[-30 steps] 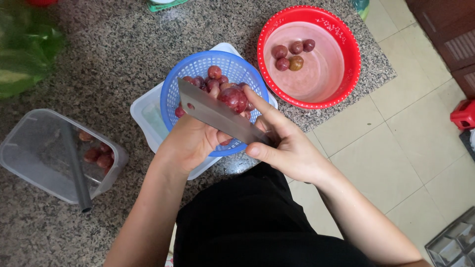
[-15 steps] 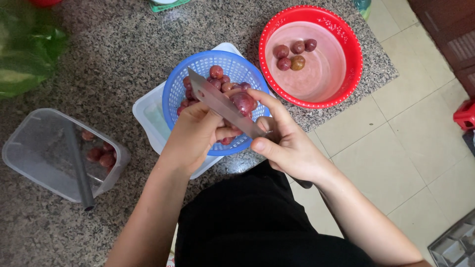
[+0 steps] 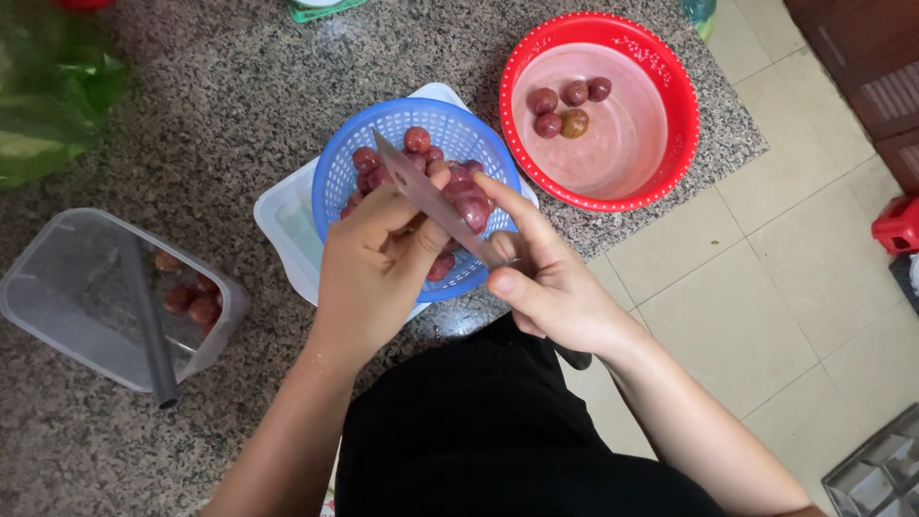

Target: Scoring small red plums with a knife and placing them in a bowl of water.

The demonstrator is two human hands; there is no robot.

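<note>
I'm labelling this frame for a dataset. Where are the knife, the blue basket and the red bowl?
knife (image 3: 431,198): head view, on the flat of the blade.
blue basket (image 3: 337,163): head view, on its left rim.
red bowl (image 3: 682,105): head view, on its right rim.

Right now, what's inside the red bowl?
The red bowl holds four small round fruits, three dark reddish and one brownish, grouped near its far side. The rest of its pale inside shows bare; nothing covers it.

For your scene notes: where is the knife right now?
In the head view, centre: the knife is held by the right hand, its blade over the blue basket, beside the left hand.
</note>
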